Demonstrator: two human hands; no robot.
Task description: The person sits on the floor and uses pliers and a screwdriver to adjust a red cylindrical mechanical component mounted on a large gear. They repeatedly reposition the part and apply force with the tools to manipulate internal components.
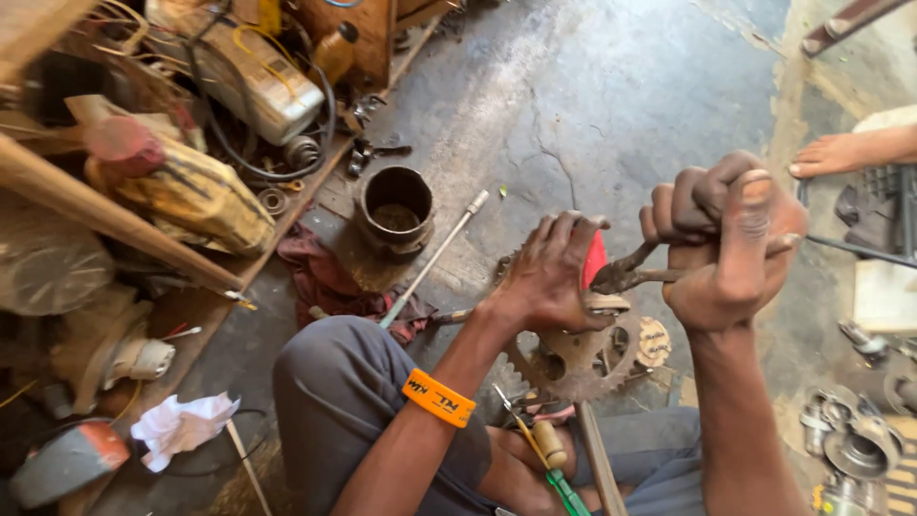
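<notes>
My left hand (549, 272) presses down on a round red-and-metal part (596, 260) that sits on a rusty toothed sprocket (573, 361). My right hand (731, 239) is clenched around the handles of rusty pliers (626, 275). The plier jaws bite at the metal part just under my left fingers. An orange band (437, 397) circles my left wrist. The sprocket rests on the concrete floor between my knees.
A dark metal cup (394, 205) and a long metal rod (435, 258) lie on the cracked floor behind. Piled scrap and cables fill the left. A green-handled screwdriver (554, 473) lies near my foot. Another person's bare foot (841, 153) is at right, with metal parts (855, 440) below.
</notes>
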